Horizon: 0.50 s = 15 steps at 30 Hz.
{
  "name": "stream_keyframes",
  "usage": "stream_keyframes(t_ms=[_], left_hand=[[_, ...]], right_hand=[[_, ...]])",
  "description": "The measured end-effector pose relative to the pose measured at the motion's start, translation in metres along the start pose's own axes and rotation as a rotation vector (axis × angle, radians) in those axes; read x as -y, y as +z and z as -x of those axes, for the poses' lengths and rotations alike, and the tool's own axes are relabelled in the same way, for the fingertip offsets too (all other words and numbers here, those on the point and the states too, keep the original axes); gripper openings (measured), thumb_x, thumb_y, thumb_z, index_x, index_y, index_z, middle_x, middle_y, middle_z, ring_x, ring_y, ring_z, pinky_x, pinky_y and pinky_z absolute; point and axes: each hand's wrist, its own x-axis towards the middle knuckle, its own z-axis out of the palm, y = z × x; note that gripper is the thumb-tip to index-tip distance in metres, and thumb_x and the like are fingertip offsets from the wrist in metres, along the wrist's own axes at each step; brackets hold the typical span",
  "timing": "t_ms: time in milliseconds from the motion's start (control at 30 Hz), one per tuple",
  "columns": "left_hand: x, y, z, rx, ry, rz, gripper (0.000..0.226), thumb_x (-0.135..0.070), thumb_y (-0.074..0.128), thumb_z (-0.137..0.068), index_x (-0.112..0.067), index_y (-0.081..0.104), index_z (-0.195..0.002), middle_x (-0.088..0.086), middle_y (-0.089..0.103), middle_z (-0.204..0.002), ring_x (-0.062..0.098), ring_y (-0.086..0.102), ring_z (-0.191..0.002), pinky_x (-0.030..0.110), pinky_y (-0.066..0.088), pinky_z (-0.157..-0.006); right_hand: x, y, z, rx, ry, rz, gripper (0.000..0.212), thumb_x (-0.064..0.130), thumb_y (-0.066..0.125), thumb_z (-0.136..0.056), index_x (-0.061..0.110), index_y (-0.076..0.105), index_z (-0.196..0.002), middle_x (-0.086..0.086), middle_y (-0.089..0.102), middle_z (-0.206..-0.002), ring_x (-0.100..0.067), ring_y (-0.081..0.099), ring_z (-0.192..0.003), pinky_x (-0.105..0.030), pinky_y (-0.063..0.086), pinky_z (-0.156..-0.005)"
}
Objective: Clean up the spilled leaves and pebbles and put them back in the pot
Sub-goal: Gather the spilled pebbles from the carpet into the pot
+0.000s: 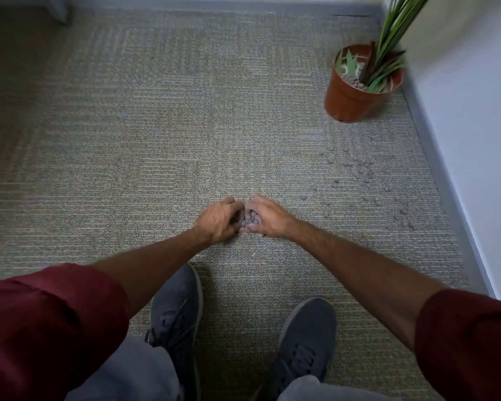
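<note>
My left hand (218, 219) and my right hand (268, 217) are cupped together low on the carpet, fingertips touching. Between them sits a small heap of grey pebbles (250, 222), enclosed on both sides by my curled fingers. More loose pebbles (365, 180) lie scattered on the carpet to the right, between my hands and the wall. The brown plastic pot (350, 99) stands upright at the back right, with long green leaves (394, 39) and some pebbles inside it.
Grey carpet (156, 125) covers the floor. A white wall with a grey baseboard (446, 192) runs along the right side and the back. My two grey shoes (180, 308) stand just below my hands. A furniture leg (61, 10) shows at the top left.
</note>
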Motion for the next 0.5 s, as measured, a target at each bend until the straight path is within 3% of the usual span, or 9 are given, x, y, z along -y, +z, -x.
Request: stream_keyframes(t_ms=[67, 133, 233, 333, 400, 500], left_hand=[[0.001, 0.002, 0.0, 0.001, 0.014, 0.012, 0.018, -0.021, 0.07, -0.095, -0.014, 0.062, -0.111, -0.001, 0.056, -0.102, 0.015, 0.056, -0.081, 0.029, 0.046, -0.072], [0.002, 0.002, 0.001, 0.005, 0.02, 0.026, 0.019, -0.023, 0.072, -0.094, -0.014, 0.063, -0.109, 0.001, 0.058, -0.102, 0.016, 0.058, -0.081, 0.032, 0.053, -0.074], [0.003, 0.0, 0.003, 0.013, 0.032, 0.036, 0.023, -0.03, 0.071, -0.094, -0.013, 0.064, -0.108, -0.001, 0.057, -0.1, 0.017, 0.058, -0.081, 0.032, 0.054, -0.074], [0.0, 0.001, 0.007, 0.011, 0.016, 0.009, 0.026, -0.032, 0.067, -0.098, -0.013, 0.062, -0.115, 0.0, 0.055, -0.104, 0.018, 0.06, -0.08, 0.036, 0.057, -0.072], [-0.007, 0.009, 0.013, -0.016, -0.02, -0.024, 0.027, -0.03, 0.061, -0.103, -0.013, 0.059, -0.123, 0.002, 0.054, -0.112, 0.018, 0.061, -0.075, 0.034, 0.055, -0.065], [-0.015, 0.017, 0.019, -0.044, -0.084, 0.01, 0.024, -0.026, 0.059, -0.104, -0.012, 0.058, -0.124, 0.001, 0.053, -0.114, 0.012, 0.055, -0.073, 0.026, 0.048, -0.064]], right_hand=[[-0.002, 0.0, -0.001, -0.005, -0.015, 0.013, 0.031, 0.032, 0.08, -0.093, 0.018, 0.063, -0.116, 0.002, 0.047, -0.112, -0.014, 0.051, -0.104, -0.038, 0.054, -0.09], [-0.002, -0.001, 0.0, -0.003, -0.04, 0.046, 0.028, 0.033, 0.078, -0.094, 0.021, 0.062, -0.114, 0.002, 0.046, -0.11, -0.014, 0.051, -0.1, -0.031, 0.046, -0.079], [-0.002, 0.0, 0.001, -0.016, -0.126, 0.134, 0.033, 0.032, 0.073, -0.098, 0.02, 0.062, -0.127, 0.001, 0.048, -0.116, -0.012, 0.052, -0.099, -0.03, 0.049, -0.081], [-0.002, 0.003, 0.005, -0.038, -0.251, 0.324, 0.038, 0.028, 0.061, -0.106, 0.019, 0.058, -0.143, -0.002, 0.05, -0.134, -0.008, 0.053, -0.093, -0.023, 0.049, -0.076], [-0.004, 0.007, 0.009, -0.045, -0.314, 0.429, 0.036, 0.027, 0.053, -0.11, 0.017, 0.057, -0.144, -0.005, 0.049, -0.141, -0.007, 0.053, -0.092, -0.02, 0.047, -0.074], [-0.005, 0.013, 0.017, -0.063, -0.327, 0.514, 0.029, 0.02, 0.055, -0.11, 0.015, 0.055, -0.139, -0.005, 0.052, -0.134, -0.012, 0.059, -0.101, -0.025, 0.059, -0.08]])
